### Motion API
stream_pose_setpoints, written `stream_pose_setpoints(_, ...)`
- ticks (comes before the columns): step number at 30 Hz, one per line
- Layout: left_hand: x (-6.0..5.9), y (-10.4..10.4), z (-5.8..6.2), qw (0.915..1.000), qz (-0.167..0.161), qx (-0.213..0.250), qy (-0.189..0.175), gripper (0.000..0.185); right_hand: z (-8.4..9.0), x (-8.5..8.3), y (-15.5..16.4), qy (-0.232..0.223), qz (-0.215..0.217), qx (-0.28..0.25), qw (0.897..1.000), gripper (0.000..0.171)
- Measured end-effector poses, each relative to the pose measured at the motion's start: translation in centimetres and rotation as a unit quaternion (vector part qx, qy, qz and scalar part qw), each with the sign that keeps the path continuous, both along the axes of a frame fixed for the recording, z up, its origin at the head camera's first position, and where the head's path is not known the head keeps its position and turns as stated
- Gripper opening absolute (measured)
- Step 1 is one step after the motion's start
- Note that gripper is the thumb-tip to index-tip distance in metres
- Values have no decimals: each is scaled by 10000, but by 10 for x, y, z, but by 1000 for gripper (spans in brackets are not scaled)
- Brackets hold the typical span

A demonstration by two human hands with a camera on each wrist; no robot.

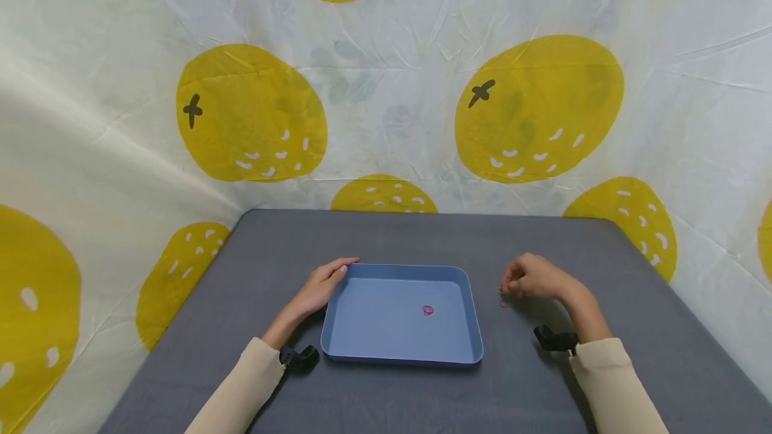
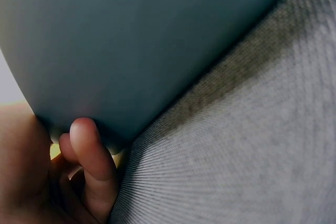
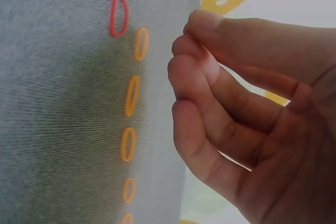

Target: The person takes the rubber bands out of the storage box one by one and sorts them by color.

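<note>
Sleeves frame a blue tray (image 1: 338, 347) on the grey surface (image 1: 633, 367); the left hand (image 1: 318, 286) rests relaxed against the tray's left rim, steadying it, and one red band (image 1: 427, 310) lies inside. Right hand (image 1: 533, 276) hovers just right of the tray, fingers (image 3: 202, 85) curled together over a row of bands (image 3: 131, 95), apparently empty. Step in hand appears to be picking: the next move calls for a fine pinch on one thin band lying flat.

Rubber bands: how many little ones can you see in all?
7: one small red rubber band in the blue plastic tray; one red and five orange ones in a row on the grey table by the right hand. More may be hidden.
</note>
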State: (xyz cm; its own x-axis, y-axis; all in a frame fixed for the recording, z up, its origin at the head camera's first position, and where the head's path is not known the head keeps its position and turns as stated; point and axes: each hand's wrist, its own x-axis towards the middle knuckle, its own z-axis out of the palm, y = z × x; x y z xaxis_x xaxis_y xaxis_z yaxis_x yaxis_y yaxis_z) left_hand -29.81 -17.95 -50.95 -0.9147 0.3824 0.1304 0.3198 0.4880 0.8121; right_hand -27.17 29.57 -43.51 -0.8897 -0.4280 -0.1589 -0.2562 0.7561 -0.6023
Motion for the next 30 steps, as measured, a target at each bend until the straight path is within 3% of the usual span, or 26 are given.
stream_pose_setpoints(15,0,2,-1,9999,-31,149,-6,40,19,5,0,315,-53,-241,9992,17)
stream_pose_setpoints(30,-1,0,-1,9999,-9,132,10,39,45,-4,-48,482,629,-384,9961,13)
